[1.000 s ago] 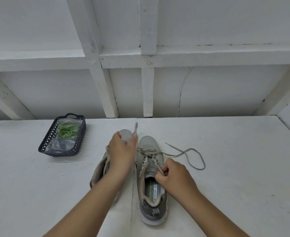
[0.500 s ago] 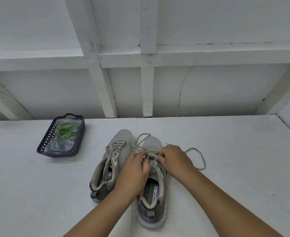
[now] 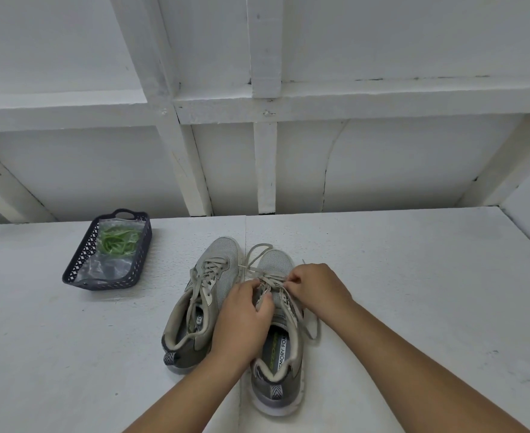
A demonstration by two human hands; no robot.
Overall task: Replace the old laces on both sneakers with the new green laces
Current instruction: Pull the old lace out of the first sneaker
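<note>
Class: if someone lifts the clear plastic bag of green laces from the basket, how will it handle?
The clear plastic bag of green laces looks crumpled, so probably floppy. Likely light: only thin laces inside. Its glossy film may slip.

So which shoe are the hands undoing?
The right-hand shoe, nearer the camera: both hands pinch its loosened old lace. The other shoe, beside it, is untouched and fully laced.

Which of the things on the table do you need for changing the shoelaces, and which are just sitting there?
Needed:
right sneaker, both hands on its old lace: left hand, right hand
left sneaker, laced in its old lace
green laces in a clear bag

Just there:
dark basket holding the bag
white table
</note>
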